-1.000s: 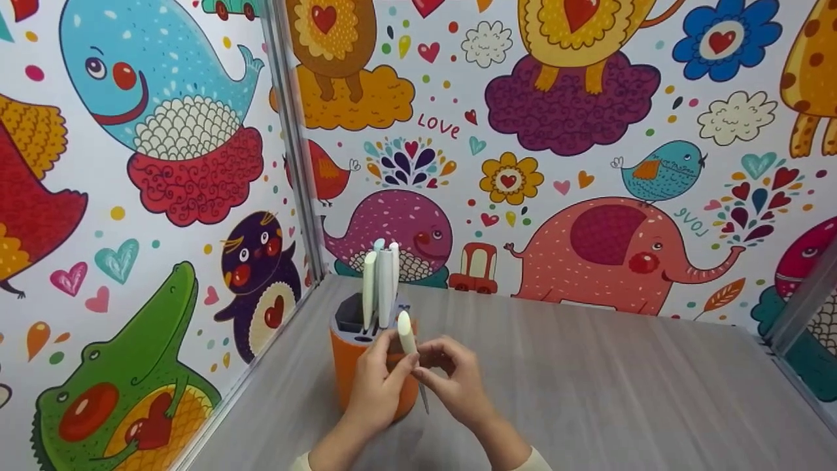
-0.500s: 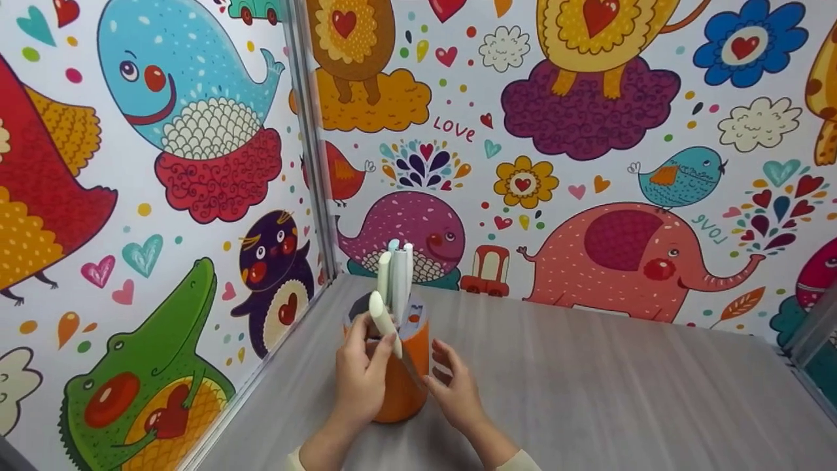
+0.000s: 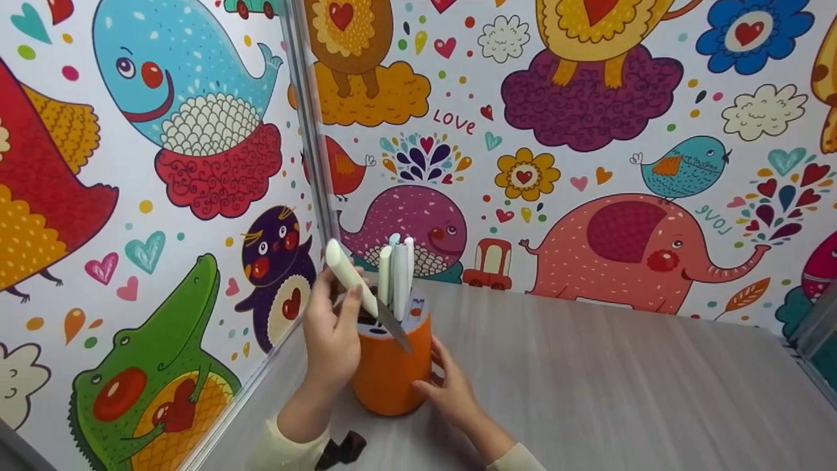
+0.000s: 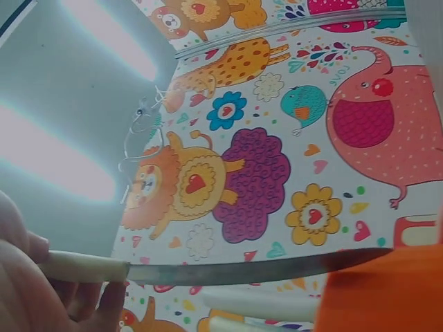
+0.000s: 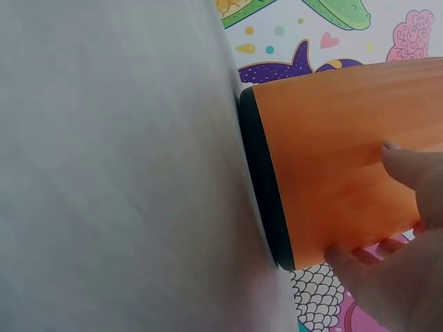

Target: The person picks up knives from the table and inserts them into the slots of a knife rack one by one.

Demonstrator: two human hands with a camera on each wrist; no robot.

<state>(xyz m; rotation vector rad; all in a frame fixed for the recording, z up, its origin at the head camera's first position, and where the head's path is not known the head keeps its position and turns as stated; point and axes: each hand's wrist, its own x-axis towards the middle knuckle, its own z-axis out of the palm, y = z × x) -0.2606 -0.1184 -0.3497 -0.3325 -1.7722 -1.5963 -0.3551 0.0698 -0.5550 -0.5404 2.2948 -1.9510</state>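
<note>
My left hand [image 3: 329, 337] pinches the pale handle of a kitchen knife [image 3: 352, 275] above the left rim of an orange knife block [image 3: 391, 376]. Its bare blade slants down to the right, across the block's top and front edge. In the left wrist view the knife [image 4: 256, 274] stretches from the fingers toward the orange block [image 4: 381, 294]. My right hand [image 3: 452, 389] holds the block's right side, thumb on the front, fingers round the side and partly hidden. Several light-handled utensils [image 3: 400, 281] stand upright in the block. The right wrist view shows the block's dark base on the table.
The block stands on a grey wood-grain table [image 3: 588, 386]. A wall with cartoon animals [image 3: 628, 248] rises behind it, and another printed wall [image 3: 163, 294] closes the left side. A dark strap [image 3: 343, 451] hangs by the left sleeve.
The left hand has raised the knife from in front of the block to above its left rim. The right hand has left the blade and now holds the block's side.
</note>
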